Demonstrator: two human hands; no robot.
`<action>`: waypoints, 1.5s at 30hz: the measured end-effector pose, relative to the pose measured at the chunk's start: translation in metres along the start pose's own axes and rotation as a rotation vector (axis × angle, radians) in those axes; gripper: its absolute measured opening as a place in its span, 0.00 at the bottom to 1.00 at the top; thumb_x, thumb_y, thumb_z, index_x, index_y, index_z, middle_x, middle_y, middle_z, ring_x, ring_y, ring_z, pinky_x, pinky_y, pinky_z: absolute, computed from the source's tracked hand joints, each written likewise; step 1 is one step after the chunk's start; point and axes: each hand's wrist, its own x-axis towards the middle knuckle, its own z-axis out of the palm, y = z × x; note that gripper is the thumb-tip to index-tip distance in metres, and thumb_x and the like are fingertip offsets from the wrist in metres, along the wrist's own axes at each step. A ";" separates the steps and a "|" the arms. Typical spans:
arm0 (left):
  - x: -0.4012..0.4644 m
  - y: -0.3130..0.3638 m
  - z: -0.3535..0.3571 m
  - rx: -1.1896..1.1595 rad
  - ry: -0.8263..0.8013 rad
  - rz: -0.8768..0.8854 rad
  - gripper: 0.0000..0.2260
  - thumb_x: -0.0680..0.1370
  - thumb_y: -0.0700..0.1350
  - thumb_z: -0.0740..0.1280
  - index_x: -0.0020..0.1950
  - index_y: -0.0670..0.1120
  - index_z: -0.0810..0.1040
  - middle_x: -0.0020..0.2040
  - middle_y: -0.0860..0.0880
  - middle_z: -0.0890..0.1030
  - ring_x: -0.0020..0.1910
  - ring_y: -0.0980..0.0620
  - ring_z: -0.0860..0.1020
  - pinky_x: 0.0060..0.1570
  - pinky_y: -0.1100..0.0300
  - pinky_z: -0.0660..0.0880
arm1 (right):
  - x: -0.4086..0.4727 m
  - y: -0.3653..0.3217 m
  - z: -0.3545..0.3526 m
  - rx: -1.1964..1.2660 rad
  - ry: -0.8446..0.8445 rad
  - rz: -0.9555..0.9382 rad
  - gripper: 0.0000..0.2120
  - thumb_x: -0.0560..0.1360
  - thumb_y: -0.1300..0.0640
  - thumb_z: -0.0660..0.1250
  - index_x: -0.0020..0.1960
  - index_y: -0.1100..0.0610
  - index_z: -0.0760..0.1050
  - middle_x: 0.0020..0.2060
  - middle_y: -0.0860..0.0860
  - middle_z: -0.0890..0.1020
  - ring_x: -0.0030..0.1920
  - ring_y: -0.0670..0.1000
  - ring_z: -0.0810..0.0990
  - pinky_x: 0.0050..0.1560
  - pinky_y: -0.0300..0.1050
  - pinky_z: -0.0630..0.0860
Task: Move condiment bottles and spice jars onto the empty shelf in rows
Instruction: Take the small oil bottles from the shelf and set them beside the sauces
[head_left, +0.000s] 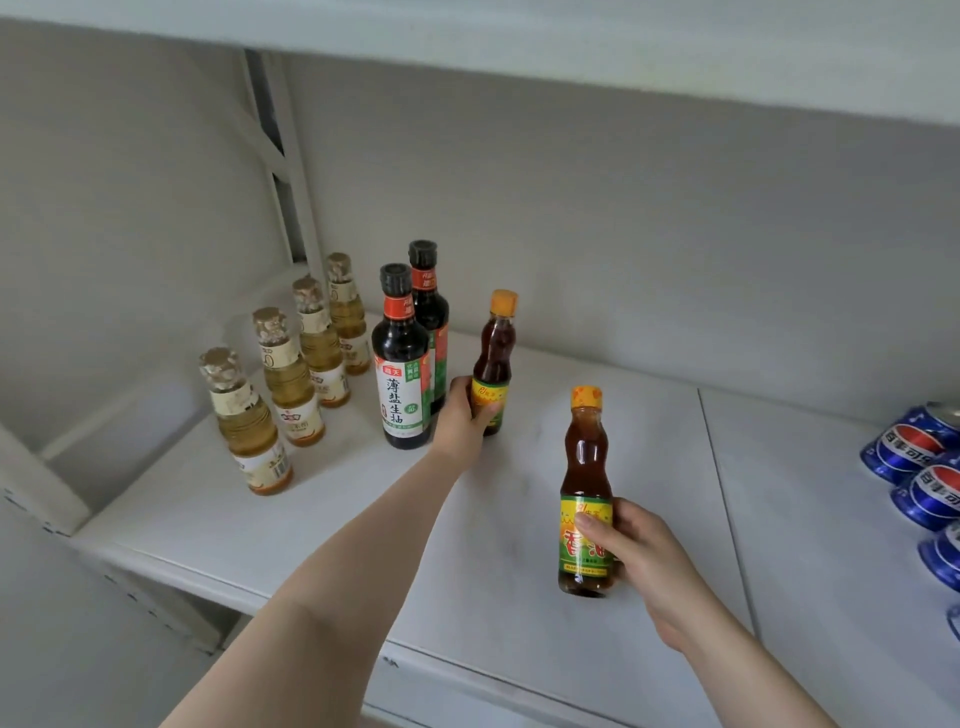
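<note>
On the white shelf (519, 519) in front of you, two rows already stand at the left. Far left: four pale yellow bottles (288, 384) w/ gold caps, lined front to back. Just right of them: two dark soy sauce bottles (405, 364) w/ black caps, one behind the other, front one w/ a white & green label.

Your left hand (465, 421) is stretched fwd, fingers & thumb wrapped round the lower label of a small amber sesame oil bottle (493, 358) w/ an orange cap. That bottle is upright, base on or right at the shelf surface (can't tell which), just right of the front soy bottle, near the back wall.

Your right hand (636, 551) grips a second sesame oil bottle (586, 483), same orange cap, yellow/green label, thumb across the label front, fingers curled behind. It's upright, closer to you than the first one & a bit to the right, over the middle of the shelf; can't tell if its base touches the surface.

Right edge of the shelf: blue Pepsi cans (919, 467) lying on their sides, stacked, partly cut off by the frame. They're well apart from both hands. Another white shelf board (519, 47) runs overhead.
</note>
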 end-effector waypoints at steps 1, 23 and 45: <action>0.002 -0.001 0.000 0.000 -0.011 0.000 0.17 0.78 0.43 0.66 0.65 0.44 0.68 0.59 0.46 0.78 0.59 0.47 0.76 0.58 0.56 0.70 | 0.001 0.001 0.001 0.000 0.008 0.001 0.11 0.72 0.56 0.70 0.54 0.57 0.78 0.47 0.54 0.85 0.51 0.53 0.83 0.51 0.45 0.78; -0.002 -0.003 0.005 -0.046 -0.125 0.044 0.26 0.79 0.42 0.65 0.74 0.44 0.58 0.67 0.46 0.74 0.65 0.47 0.73 0.59 0.59 0.68 | 0.019 0.004 0.020 0.022 0.026 0.017 0.13 0.73 0.56 0.71 0.56 0.57 0.77 0.50 0.54 0.84 0.50 0.51 0.83 0.46 0.41 0.77; -0.063 0.063 -0.073 0.053 -0.099 0.223 0.12 0.74 0.50 0.71 0.55 0.48 0.79 0.49 0.56 0.82 0.49 0.60 0.80 0.49 0.64 0.77 | 0.077 -0.004 0.083 0.015 0.064 -0.231 0.19 0.65 0.68 0.75 0.51 0.52 0.76 0.47 0.51 0.84 0.48 0.51 0.82 0.44 0.41 0.79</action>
